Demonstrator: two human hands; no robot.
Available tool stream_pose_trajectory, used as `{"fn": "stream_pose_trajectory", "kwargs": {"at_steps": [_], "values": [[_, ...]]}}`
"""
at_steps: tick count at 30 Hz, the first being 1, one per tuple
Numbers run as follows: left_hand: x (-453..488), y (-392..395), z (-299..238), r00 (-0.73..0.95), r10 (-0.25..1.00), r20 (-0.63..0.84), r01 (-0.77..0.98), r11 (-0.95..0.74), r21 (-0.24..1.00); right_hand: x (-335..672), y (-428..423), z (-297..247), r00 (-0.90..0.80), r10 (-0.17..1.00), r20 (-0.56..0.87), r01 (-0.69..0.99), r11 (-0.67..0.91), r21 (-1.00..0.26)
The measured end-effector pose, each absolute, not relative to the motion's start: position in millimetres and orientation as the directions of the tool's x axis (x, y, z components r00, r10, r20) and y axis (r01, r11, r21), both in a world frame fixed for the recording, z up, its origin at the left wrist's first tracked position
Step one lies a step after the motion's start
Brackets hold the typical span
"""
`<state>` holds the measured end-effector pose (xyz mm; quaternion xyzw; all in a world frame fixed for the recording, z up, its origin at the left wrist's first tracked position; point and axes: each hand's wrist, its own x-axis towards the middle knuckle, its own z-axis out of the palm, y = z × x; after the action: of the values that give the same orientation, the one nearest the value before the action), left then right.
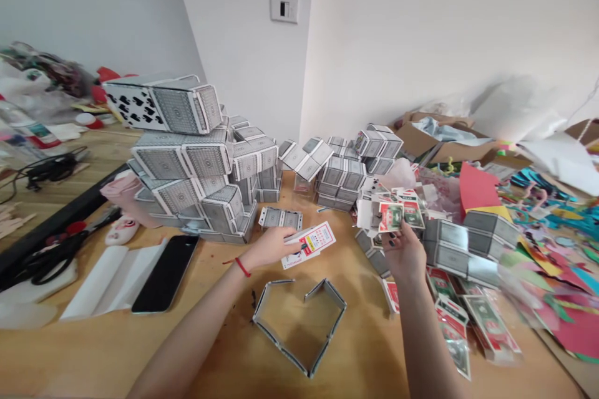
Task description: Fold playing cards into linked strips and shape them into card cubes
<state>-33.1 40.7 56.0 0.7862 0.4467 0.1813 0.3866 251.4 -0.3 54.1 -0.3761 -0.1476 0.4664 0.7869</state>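
My left hand (pixel 270 245) is closed on a small stack of playing cards (pixel 309 243) with a red and white face, held just above the wooden table (pixel 224 349). My right hand (pixel 405 250) is raised beside it and grips a bunch of red and green printed card wrappers (pixel 392 212). In front of my hands, a heart-shaped outline of folded cards (pixel 299 323) stands on the table. Behind my hands, large stacks of grey-backed card blocks (pixel 196 162) rise at the left and centre (pixel 344 168).
A black phone (pixel 165 274) and white folded paper (pixel 112 277) lie at the left, with scissors (pixel 56 249) beyond. Loose card boxes (pixel 468 318) and coloured paper scraps (pixel 552 243) cover the right side. Cardboard boxes (pixel 435 137) sit by the wall.
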Motion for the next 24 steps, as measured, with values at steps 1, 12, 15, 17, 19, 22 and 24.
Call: {"fn": "stream_pose_trajectory", "kwargs": {"at_steps": [1, 12, 15, 17, 19, 22, 24], "values": [[-27, 42, 55, 0.546, 0.836, -0.056, 0.562, -0.317, 0.764, 254, 1, 55, 0.522, 0.844, -0.120, -0.623, 0.282, -0.730], [17, 66, 36, 0.549, 0.836, 0.006, 0.624, -0.415, 0.662, 220, 8, 58, 0.502, 0.850, 0.158, -0.077, 0.226, -0.971], [11, 67, 38, 0.511, 0.852, 0.117, 0.585, -0.444, 0.679, 207, 11, 61, 0.470, 0.846, 0.253, 0.035, 0.268, -0.963], [7, 67, 40, 0.468, 0.868, 0.165, 0.561, -0.436, 0.703, 201, 17, 58, 0.388, 0.896, 0.216, 0.035, 0.220, -0.975], [5, 68, 41, 0.429, 0.889, 0.162, 0.549, -0.399, 0.735, 196, 23, 52, 0.353, 0.922, 0.159, -0.014, 0.175, -0.984], [6, 69, 40, 0.431, 0.895, 0.113, 0.479, -0.333, 0.812, 193, 29, 42, 0.331, 0.941, 0.077, -0.167, 0.139, -0.976], [9, 70, 40, 0.436, 0.895, 0.098, 0.419, -0.298, 0.858, 192, 30, 38, 0.282, 0.959, 0.025, -0.277, 0.107, -0.955]]}}
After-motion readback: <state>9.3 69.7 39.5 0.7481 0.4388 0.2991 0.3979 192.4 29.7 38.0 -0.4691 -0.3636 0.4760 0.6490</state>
